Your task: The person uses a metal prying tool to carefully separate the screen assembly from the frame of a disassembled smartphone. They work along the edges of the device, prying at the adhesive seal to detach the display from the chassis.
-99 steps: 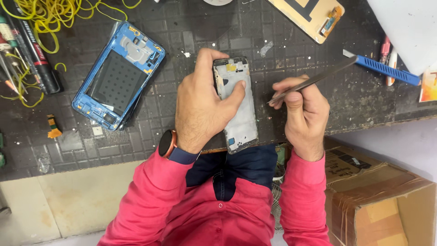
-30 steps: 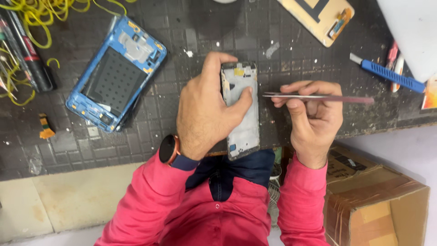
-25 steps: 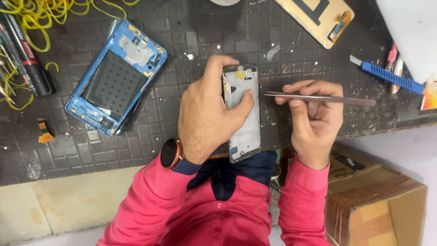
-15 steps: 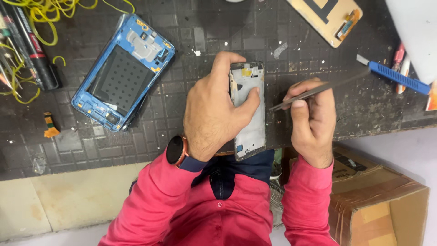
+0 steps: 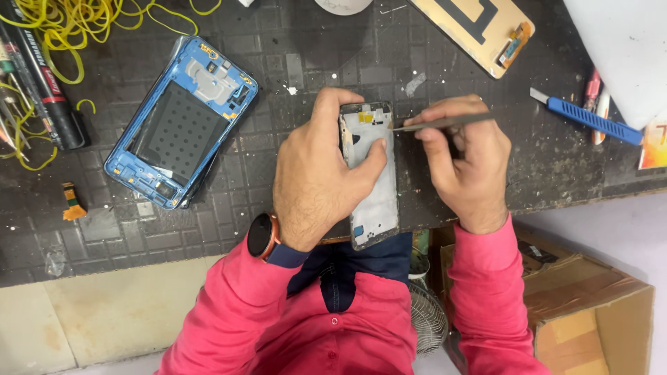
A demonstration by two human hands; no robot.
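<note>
We observe the left hand (image 5: 316, 177) clamped around a silver phone frame (image 5: 372, 177), thumb pressed flat on its inner face and fingers wrapped behind; the frame stands lengthwise at the near edge of the dark grid work mat (image 5: 278, 62), its lower end overhanging the bench. At three o'clock of the frame, the right hand (image 5: 469, 160) pinches metal tweezers (image 5: 441, 123) between thumb and forefinger. The tweezer tip points to nine o'clock and meets the frame's upper right edge; whether it actually touches we cannot say for certain. A dark smartwatch (image 5: 260, 236) sits on the left wrist.

At ten o'clock of the left hand lies a blue phone housing (image 5: 182, 121), tilted, well apart from it. A black marker (image 5: 45, 87) and loose yellow wire (image 5: 62, 21) lie at the mat's far left. A blue utility knife (image 5: 590, 119) rests at two o'clock of the right hand. A brown cardboard box (image 5: 590, 305) stands below the bench at four o'clock.
</note>
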